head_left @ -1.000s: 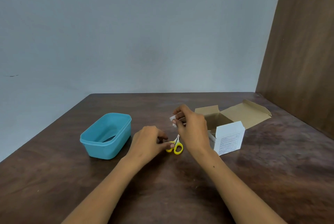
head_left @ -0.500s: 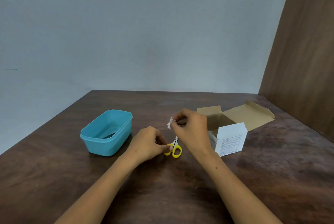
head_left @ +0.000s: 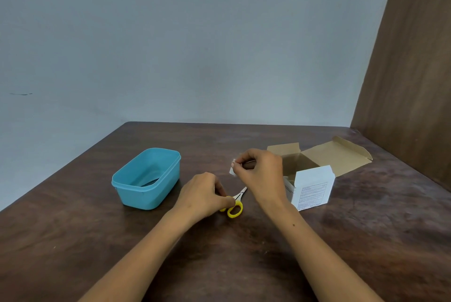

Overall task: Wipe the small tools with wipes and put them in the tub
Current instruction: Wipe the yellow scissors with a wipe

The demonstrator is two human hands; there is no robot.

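Small scissors with yellow handles [head_left: 234, 206] lie on the dark wooden table, blades pointing up and right. My left hand [head_left: 203, 193] pinches one yellow handle loop. My right hand [head_left: 262, 175] hovers just above and right of the blades, its fingertips shut on a small white wipe [head_left: 233, 167]. A light blue plastic tub [head_left: 146, 178] stands to the left of both hands; something dark and flat lies in its bottom, too unclear to name.
An open cardboard box [head_left: 314, 175] with white printed sides stands just right of my right hand, flaps spread back. A brown wooden panel [head_left: 410, 82] rises along the table's right side. A grey wall stands behind the table [head_left: 366, 240].
My right hand has lifted the wipe up off the scissor blades, so the blades now show. My left hand stays on the yellow handle. The view shifted slightly.
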